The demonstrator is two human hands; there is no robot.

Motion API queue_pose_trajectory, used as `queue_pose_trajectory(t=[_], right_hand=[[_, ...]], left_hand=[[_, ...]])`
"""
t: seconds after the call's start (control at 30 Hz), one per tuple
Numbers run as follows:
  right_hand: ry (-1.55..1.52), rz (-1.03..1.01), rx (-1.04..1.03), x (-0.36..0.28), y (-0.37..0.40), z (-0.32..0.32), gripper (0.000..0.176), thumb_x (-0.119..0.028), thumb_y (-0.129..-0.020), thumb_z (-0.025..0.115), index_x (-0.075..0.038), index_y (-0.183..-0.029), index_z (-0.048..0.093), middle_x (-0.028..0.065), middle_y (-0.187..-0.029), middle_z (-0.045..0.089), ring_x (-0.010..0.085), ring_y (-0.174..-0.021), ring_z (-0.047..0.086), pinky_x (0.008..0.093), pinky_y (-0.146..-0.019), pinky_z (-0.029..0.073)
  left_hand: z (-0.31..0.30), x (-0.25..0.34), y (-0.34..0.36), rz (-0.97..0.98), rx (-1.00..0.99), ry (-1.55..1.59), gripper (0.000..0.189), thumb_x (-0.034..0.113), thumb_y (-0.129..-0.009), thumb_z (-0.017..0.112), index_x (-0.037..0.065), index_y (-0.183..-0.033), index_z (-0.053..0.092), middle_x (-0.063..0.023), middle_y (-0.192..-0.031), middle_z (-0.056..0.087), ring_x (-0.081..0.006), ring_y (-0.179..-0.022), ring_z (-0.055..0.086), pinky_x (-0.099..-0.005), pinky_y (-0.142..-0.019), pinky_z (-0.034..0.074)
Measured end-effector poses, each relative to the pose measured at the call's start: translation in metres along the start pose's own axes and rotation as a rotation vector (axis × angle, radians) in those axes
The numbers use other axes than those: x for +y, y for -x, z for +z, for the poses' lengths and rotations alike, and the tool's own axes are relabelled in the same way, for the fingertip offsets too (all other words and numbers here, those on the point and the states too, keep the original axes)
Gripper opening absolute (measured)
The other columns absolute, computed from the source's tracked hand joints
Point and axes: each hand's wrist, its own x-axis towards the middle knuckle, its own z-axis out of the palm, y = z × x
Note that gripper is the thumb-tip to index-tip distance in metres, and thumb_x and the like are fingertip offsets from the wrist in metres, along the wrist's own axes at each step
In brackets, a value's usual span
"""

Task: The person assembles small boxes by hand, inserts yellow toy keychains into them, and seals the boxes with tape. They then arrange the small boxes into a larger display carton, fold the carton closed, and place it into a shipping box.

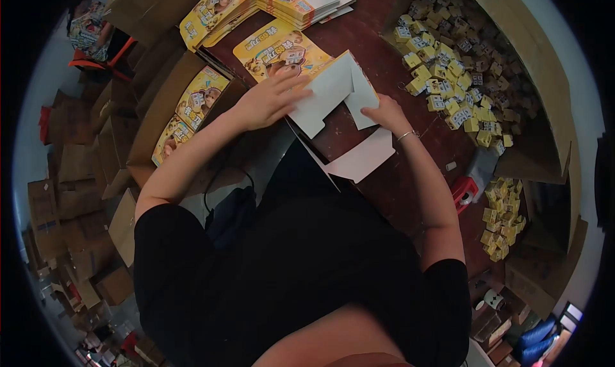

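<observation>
A yellow printed carton [327, 92], with white inner faces and flaps standing out, is partly unfolded at the front edge of the dark red table. My right hand [386, 115] grips its right-hand flap between thumb and fingers, a thin bracelet on the wrist. My left hand [274, 102] is spread, its fingers slightly blurred over the carton's left side and the yellow printed panel [266, 51] behind it. Toward me, a white flap [364, 158] sticks out over the table edge.
Stacked yellow printed cartons [221, 11] lie at the back. An open brown box [150, 139] at left holds more. At right, small yellow boxes [442, 78] spill from a large brown carton [544, 59]; another pile [503, 219] lies nearer, beside a red-and-white object [464, 192]. A person [93, 30] sits far left.
</observation>
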Motion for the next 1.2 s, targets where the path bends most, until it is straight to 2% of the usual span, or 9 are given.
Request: queue_pose_trajectory(t=[0.07, 0.13, 0.23, 0.4, 0.6, 0.8, 1.0, 1.1, 1.2], right_hand=[[-0.022, 0.0, 0.128, -0.003, 0.005, 0.001, 0.052, -0.045, -0.076, 0.072, -0.004, -0.108, 0.068, 0.0164, -0.098, 0.071, 0.0329, -0.094, 0.068, 0.0388, -0.085, 0.052], [-0.119, -0.004, 0.135, -0.008, 0.016, 0.006, 0.051, -0.046, -0.078, 0.07, -0.004, -0.106, 0.068, 0.0164, -0.098, 0.071, 0.033, -0.094, 0.068, 0.0388, -0.084, 0.052], [-0.254, -0.039, 0.17, -0.016, 0.029, 0.017, 0.05, -0.047, -0.082, 0.067, -0.003, -0.105, 0.068, 0.0171, -0.097, 0.071, 0.0335, -0.091, 0.068, 0.0393, -0.081, 0.052], [-0.333, -0.034, 0.248, -0.019, 0.04, 0.024, 0.046, -0.043, -0.088, 0.063, -0.001, -0.104, 0.068, 0.0187, -0.091, 0.071, 0.0337, -0.086, 0.069, 0.0404, -0.077, 0.052], [-0.448, -0.028, 0.269, -0.019, 0.047, 0.026, 0.047, -0.042, -0.089, 0.062, 0.002, -0.105, 0.066, 0.0209, -0.088, 0.07, 0.0366, -0.084, 0.068, 0.0407, -0.075, 0.052], [-0.189, -0.048, 0.348, -0.028, 0.042, 0.029, 0.048, -0.043, -0.089, 0.061, 0.002, -0.107, 0.066, 0.0208, -0.084, 0.069, 0.0317, -0.082, 0.069, 0.0391, -0.074, 0.052], [-0.482, -0.116, 0.324, 0.022, 0.023, 0.051, 0.044, -0.033, -0.093, 0.06, 0.004, -0.116, 0.062, 0.0176, -0.104, 0.068, 0.0213, -0.094, 0.065, 0.0333, -0.081, 0.05], [-0.812, -0.089, 0.679, 0.064, 0.065, 0.074, 0.041, -0.031, -0.097, 0.056, 0.005, -0.116, 0.058, 0.0132, -0.105, 0.067, 0.0175, -0.092, 0.063, 0.0281, -0.083, 0.049], [-0.695, -0.116, 0.808, 0.074, 0.125, 0.115, 0.051, -0.03, -0.095, 0.058, 0.003, -0.131, 0.046, 0.0175, -0.132, 0.05, 0.0233, -0.118, 0.051, 0.0367, -0.099, 0.041]], left_hand=[[0.01, 0.009, 0.029, -0.105, 0.181, 0.09, 0.059, 0.009, -0.082, 0.065, 0.012, -0.138, 0.045, -0.0115, -0.149, 0.036, -0.0328, -0.134, 0.04, -0.0439, -0.107, 0.037], [0.042, 0.032, 0.067, -0.838, 0.36, 0.84, 0.09, 0.013, -0.077, 0.075, 0.015, -0.15, 0.024, -0.0159, -0.147, 0.036, -0.0307, -0.128, 0.045, -0.0443, -0.102, 0.041], [0.083, 0.073, 0.074, -0.699, 0.178, 1.132, 0.136, 0.026, -0.068, 0.088, 0.02, -0.151, -0.019, -0.0214, -0.144, 0.033, -0.0298, -0.12, 0.047, -0.0452, -0.097, 0.045], [0.058, 0.096, 0.018, -0.808, 0.474, 1.335, 0.14, 0.026, -0.064, 0.089, 0.015, -0.15, -0.021, -0.0202, -0.15, 0.022, -0.032, -0.129, 0.04, -0.048, -0.105, 0.038], [0.041, 0.088, -0.003, -0.766, 0.631, 0.973, 0.137, 0.026, -0.062, 0.09, 0.005, -0.149, -0.014, -0.022, -0.144, 0.024, -0.035, -0.133, 0.031, -0.0423, -0.112, 0.029], [0.08, 0.077, 0.0, -0.91, 0.697, 0.418, 0.106, 0.002, -0.071, 0.067, 0.002, -0.15, -0.005, -0.0277, -0.136, 0.025, -0.0429, -0.129, 0.031, -0.0419, -0.111, 0.029], [0.101, 0.082, -0.013, -0.894, 0.793, 0.451, 0.112, 0.007, -0.071, 0.072, 0.003, -0.15, -0.008, -0.0282, -0.137, 0.024, -0.042, -0.13, 0.031, -0.0443, -0.111, 0.027], [0.117, 0.08, -0.015, -0.836, 0.863, 0.544, 0.117, 0.011, -0.07, 0.076, 0.003, -0.15, -0.009, -0.0281, -0.138, 0.025, -0.0418, -0.13, 0.03, -0.0443, -0.111, 0.027], [0.135, 0.079, -0.016, -0.804, 0.88, 0.682, 0.117, 0.012, -0.071, 0.077, 0.002, -0.149, -0.009, -0.0275, -0.144, 0.019, -0.0393, -0.137, 0.023, -0.0424, -0.114, 0.023]])
